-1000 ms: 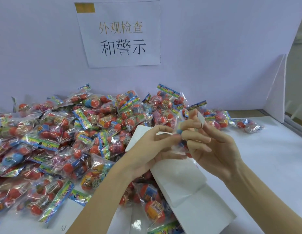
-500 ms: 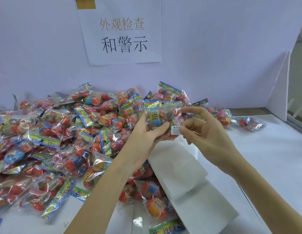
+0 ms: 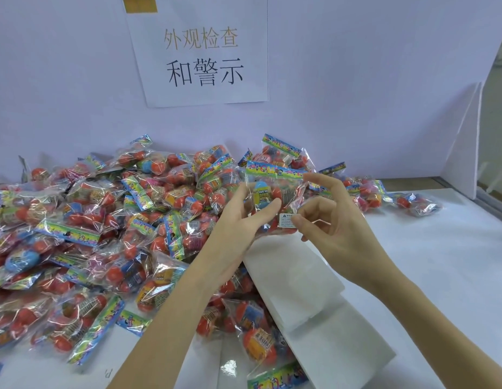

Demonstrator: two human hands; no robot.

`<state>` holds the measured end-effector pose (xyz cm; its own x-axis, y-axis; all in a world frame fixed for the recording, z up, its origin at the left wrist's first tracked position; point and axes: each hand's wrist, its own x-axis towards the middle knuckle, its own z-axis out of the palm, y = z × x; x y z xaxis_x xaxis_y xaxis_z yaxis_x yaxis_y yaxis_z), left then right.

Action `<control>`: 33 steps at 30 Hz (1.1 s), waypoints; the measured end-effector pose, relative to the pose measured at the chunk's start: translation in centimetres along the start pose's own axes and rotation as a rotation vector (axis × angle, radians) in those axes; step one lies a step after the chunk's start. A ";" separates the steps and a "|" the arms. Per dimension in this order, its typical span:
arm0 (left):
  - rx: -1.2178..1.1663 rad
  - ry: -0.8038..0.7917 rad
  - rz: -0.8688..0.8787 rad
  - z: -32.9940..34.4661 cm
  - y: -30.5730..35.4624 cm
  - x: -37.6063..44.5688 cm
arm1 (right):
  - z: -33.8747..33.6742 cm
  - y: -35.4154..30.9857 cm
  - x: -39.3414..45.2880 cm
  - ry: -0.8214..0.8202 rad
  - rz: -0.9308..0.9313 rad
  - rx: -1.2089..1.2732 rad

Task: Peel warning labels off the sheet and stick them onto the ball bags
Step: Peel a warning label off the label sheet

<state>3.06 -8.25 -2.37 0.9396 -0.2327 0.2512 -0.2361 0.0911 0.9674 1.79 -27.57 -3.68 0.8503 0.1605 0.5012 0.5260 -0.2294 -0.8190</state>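
My left hand (image 3: 244, 220) grips a clear ball bag (image 3: 275, 189) with a colourful header, held up over the pile; red balls and a blue capsule show inside. A small white warning label (image 3: 286, 220) sits on the bag's lower right part. The thumb of my right hand (image 3: 331, 228) touches the label's right edge, while its other fingers are loosely spread beside the bag. White sheets (image 3: 294, 279) lie on the table under both hands; I cannot tell which one carries the labels.
A large pile of ball bags (image 3: 104, 234) covers the left and back of the white table (image 3: 440, 262). More bags (image 3: 258, 341) lie at the front, and a few (image 3: 415, 203) at the back right. A paper sign (image 3: 199, 51) hangs on the back wall. A white panel (image 3: 465, 147) stands at the right.
One second ago both hands worked together low over the sheets. My left hand then raised a bag, and the label now sits on it under my right thumb.
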 end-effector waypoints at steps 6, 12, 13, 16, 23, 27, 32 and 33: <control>0.111 -0.028 0.061 -0.2 0.2 -0.4 | 0.0 0.3 0.0 0.009 -0.011 -0.017; 0.114 0.036 0.060 -0.5 -0.3 -0.1 | 0.5 0.3 -0.2 0.117 -0.002 -0.138; 0.087 0.053 0.044 -0.4 -0.3 -0.1 | 0.6 0.2 -0.2 0.152 0.029 -0.131; -0.050 0.099 -0.009 -0.5 -0.5 0.2 | 0.4 -0.3 -0.2 0.195 0.187 -0.068; -0.251 0.015 -0.031 -0.4 -0.4 0.4 | 0.6 -2.0 -0.4 -0.007 0.499 0.678; -0.023 0.099 -0.011 -0.1 -0.2 0.1 | 0.9 -2.1 -0.5 0.095 0.374 0.360; 0.173 0.073 0.037 0.1 0.3 -0.4 | 1.0 -2.0 -0.2 0.054 0.498 0.481; 0.181 0.050 0.043 0.1 0.3 -0.4 | 0.8 -2.0 -0.1 0.041 0.540 0.556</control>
<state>2.57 -8.18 -2.18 0.9377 -0.1832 0.2953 -0.3131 -0.0763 0.9467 0.63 -26.41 -2.32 0.9920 0.1258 -0.0063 -0.0381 0.2517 -0.9670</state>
